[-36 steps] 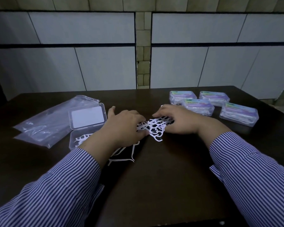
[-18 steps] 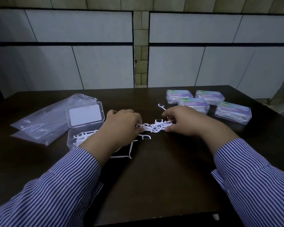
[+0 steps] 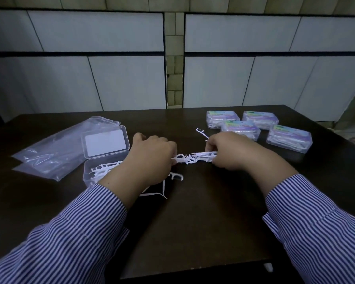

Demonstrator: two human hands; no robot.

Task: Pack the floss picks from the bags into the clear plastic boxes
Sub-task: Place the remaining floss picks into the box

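- table (image 3: 193,232): four closed boxes (image 3: 289,138) at 2 o'clock, bags (image 3: 55,146) at 10
- open box (image 3: 94,173) at 9, partly filled
- left hand (image 3: 152,160), right hand (image 3: 230,152): both curled, pinching the picks (image 3: 193,157)
- picks: spread a second ago, now squeezed into one row; likely ready to box
- stray picks (image 3: 175,176) left at 6

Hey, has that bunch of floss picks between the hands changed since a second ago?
Yes. The floss pick bunch was spread flat; now both hands squeeze it into a tight row, while the open box beside it stays put.
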